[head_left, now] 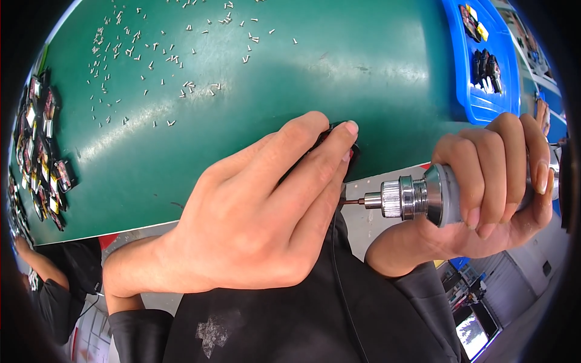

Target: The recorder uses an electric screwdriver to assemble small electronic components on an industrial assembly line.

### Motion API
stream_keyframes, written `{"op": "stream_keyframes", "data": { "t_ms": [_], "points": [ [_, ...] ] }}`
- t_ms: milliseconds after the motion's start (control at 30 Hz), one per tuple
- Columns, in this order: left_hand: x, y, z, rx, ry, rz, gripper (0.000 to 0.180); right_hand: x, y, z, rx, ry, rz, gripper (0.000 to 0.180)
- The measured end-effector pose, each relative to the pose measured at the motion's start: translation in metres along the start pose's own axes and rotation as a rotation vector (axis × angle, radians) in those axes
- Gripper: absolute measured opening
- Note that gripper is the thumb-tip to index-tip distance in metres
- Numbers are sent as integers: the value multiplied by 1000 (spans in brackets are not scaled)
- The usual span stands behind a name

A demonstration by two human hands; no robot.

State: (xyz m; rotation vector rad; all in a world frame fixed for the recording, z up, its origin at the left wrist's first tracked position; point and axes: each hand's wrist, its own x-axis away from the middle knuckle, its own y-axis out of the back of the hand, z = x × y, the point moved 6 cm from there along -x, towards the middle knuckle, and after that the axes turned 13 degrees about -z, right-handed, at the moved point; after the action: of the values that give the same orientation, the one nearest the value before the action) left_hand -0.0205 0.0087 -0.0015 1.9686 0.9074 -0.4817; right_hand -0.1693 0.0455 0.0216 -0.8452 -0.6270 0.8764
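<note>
Many loose screws [145, 60] dot the green mat [339, 66]; left hand [254, 212] covers a small black part [353, 151], right hand [496, 175] grips an electric screwdriver [417, 196].

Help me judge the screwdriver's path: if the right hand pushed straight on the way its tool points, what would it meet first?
Probably the small dark part pinched under the left hand; the bit points there from the right hand.

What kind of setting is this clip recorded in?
Probably an assembly workbench in a workshop or small factory: a green mat strewn with loose screws, a powered screwdriver in the right hand, and a blue tray of parts.
</note>
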Motion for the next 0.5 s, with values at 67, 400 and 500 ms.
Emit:
{"op": "stream_keyframes", "data": {
  "t_ms": [67,400,500],
  "points": [
    [0,0,1,-4,-3,-6,42,0,0,0,1,10,-4,14],
    [1,0,1,-22,-34,-26,41,-1,2,2,8,15,12,13],
    [1,-1,1,-19,-37,-24,41,-1,1,2,1,14,-1,13]
  ]
}}
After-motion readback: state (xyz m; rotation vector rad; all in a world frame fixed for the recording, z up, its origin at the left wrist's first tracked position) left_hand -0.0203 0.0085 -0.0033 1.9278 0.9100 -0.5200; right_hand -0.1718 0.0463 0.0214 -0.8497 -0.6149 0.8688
